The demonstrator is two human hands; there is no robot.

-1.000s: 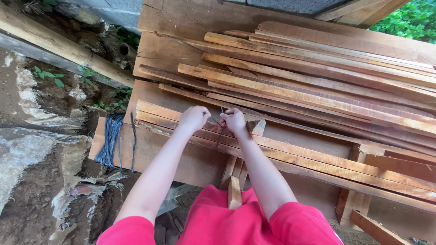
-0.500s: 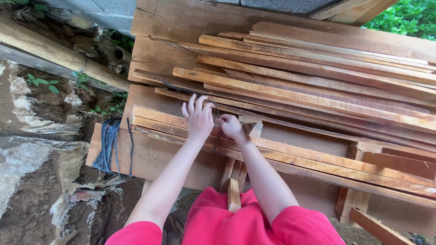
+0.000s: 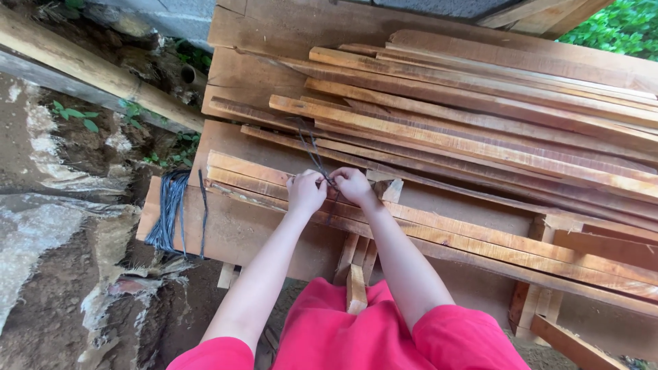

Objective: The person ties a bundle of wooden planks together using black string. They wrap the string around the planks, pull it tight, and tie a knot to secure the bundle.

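My left hand (image 3: pixel 306 192) and my right hand (image 3: pixel 352 184) are close together over the front wooden slats (image 3: pixel 480 236), both pinching a thin dark strap (image 3: pixel 312 149). The strap runs up from between my fingers and over the slats behind. A stack of long wooden slats (image 3: pixel 473 120) lies across a wooden bench (image 3: pixel 240 229), slanting down to the right. My arms reach out from red sleeves at the bottom of the view.
A bundle of dark straps (image 3: pixel 171 209) hangs over the bench's left end. A thick log (image 3: pixel 89 72) lies at the upper left above muddy ground and plastic sheeting (image 3: pixel 48 226). Green foliage (image 3: pixel 620 27) shows at top right. A short wooden piece (image 3: pixel 356 288) stands under the bench.
My left hand, lifted with fingers spread half a second ago, has come down and closed on the strap beside my right hand. The strap now stands out taut over the slats.
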